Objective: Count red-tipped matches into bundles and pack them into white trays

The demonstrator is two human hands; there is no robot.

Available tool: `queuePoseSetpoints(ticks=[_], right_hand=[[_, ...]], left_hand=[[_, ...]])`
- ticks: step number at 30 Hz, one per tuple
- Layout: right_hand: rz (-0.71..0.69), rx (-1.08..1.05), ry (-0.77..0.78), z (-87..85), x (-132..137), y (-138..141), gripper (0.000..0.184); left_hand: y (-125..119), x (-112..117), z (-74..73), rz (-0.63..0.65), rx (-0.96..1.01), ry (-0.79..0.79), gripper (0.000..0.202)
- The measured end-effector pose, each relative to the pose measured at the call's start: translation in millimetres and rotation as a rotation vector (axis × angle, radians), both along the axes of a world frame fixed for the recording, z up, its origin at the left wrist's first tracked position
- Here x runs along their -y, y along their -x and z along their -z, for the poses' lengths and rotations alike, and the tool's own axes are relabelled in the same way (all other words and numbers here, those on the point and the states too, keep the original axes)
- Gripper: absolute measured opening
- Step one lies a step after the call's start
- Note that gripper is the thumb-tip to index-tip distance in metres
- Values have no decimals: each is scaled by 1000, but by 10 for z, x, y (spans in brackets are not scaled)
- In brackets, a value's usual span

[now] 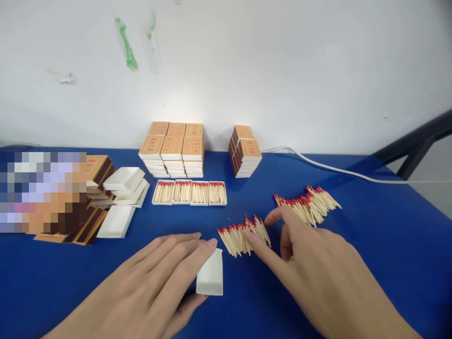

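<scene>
My left hand (155,278) lies on the blue table (370,263), fingers stretched over an empty white matchbox tray (211,275), with the thumb under its near end. My right hand (310,263) reaches toward a small heap of red-tipped matches (242,235); index finger and thumb are apart, the fingertip touching the heap's right side. A second, larger heap of matches (309,203) lies just beyond my right hand.
Several filled trays of matches (189,192) sit in a row at centre. Behind them stand stacks of orange matchboxes (173,149) and a smaller stack (245,149). Empty white trays (123,195) and brown sleeves (92,221) lie at left. A white cable (328,167) runs along the wall.
</scene>
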State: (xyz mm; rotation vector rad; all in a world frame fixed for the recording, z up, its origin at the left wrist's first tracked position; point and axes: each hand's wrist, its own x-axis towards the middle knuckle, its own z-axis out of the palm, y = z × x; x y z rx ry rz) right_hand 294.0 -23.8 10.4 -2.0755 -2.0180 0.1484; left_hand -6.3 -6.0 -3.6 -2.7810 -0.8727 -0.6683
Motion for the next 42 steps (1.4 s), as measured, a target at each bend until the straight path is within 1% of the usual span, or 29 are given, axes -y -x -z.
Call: queuePoseSetpoints(ticks=[4,7,11,15,19,21,24,29,31,35,38,42], right_hand=[[74,173,-23,72,12,171,74],[69,243,-59,119,30,280,82],[60,281,-27,113,59,400,76],[97,323,-26,76,72,456,61],[41,265,-53,76,61,361,51],[19,226,-49,74,47,300,48],[27,202,-39,66,29,245,43],[-19,150,-123,94,27,180,34],[-46,113,-132,105,32,134,32],[-119,52,-123,91,27,39,31],[-160,49,-153,69,14,4,30],[-190,1,-175,48,4,0,36]], left_hand=[[-1,-12,13,-18,21,-10,41],[9,-17,29,-12,7,-3,43],[19,6,24,-15,-22,7,44],[38,16,15,0,-51,20,46],[52,11,9,-6,-82,24,50],[40,11,-6,-9,-78,14,47],[7,8,-32,-12,-47,-13,41],[-21,-7,-40,-16,-35,-24,39],[-24,-13,-39,-16,-32,-19,39],[-34,-22,-42,-17,-32,-11,40],[-32,-17,-41,-18,-26,-17,40],[-17,-7,-42,-12,-19,-1,40]])
